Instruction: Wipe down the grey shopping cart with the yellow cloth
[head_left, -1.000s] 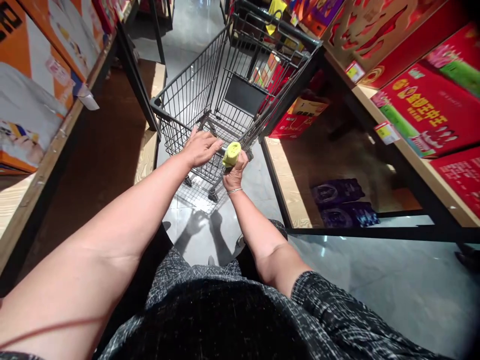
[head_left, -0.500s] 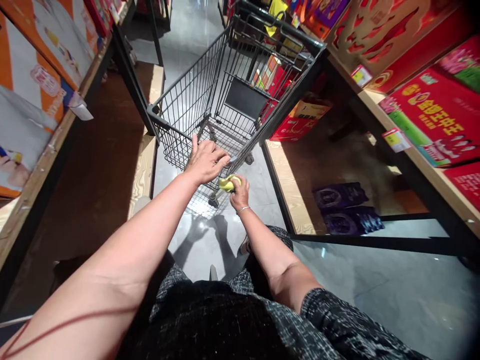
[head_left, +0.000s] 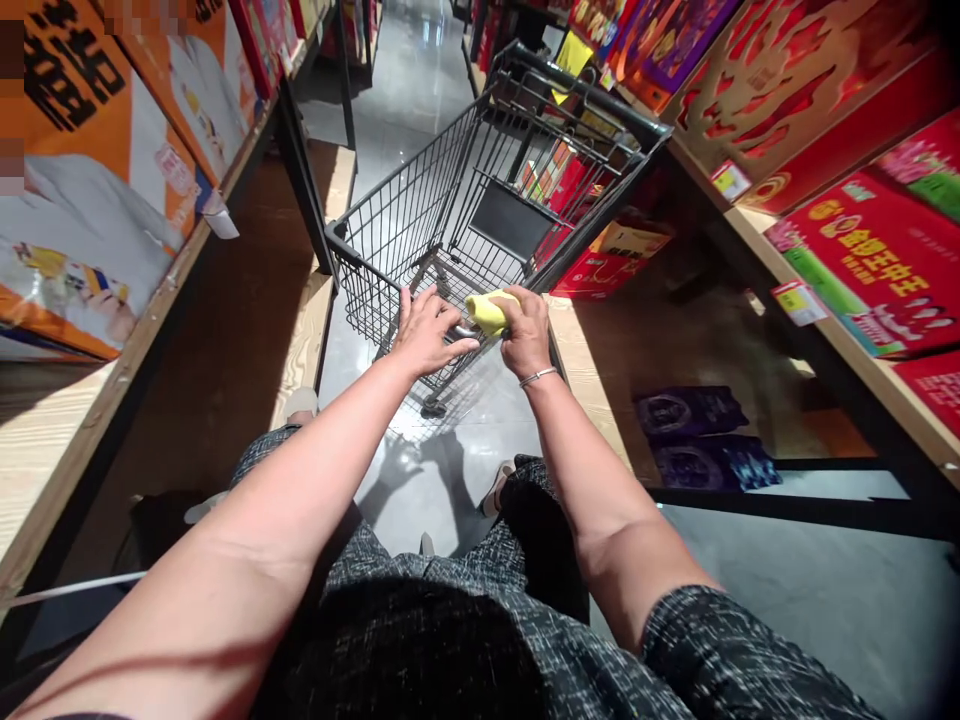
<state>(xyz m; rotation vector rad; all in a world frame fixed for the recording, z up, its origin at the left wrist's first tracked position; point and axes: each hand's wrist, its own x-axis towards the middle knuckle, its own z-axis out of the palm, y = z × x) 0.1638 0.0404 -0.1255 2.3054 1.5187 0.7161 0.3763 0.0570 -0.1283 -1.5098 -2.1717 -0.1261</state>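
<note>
A black wire shopping cart [head_left: 409, 178] stands before me, its front end nearest to my body. My left hand [head_left: 427, 332] rests over the front rim, fingers spread and thumb stretched to the right. Bunched in my right hand [head_left: 527, 335] is a yellow cloth [head_left: 487, 312], held at the right end of that same rim, close to the left thumb. The fingers wrap round the cloth and partly cover it. A bracelet circles my right wrist. The rim beneath both hands is largely hidden.
Wooden shelves flank the cart, with orange boxes [head_left: 82, 170] on the left and red gift boxes [head_left: 870, 260] on the right. A low wooden shelf edge [head_left: 592, 370] lies close to the cart's right side. Dark purple packs [head_left: 690, 410] sit low on the right.
My right hand has moved up and right with the yellow cloth, from below the rim to its right end. My left hand remains on the rim, its thumb further out. The view has shifted slightly.
</note>
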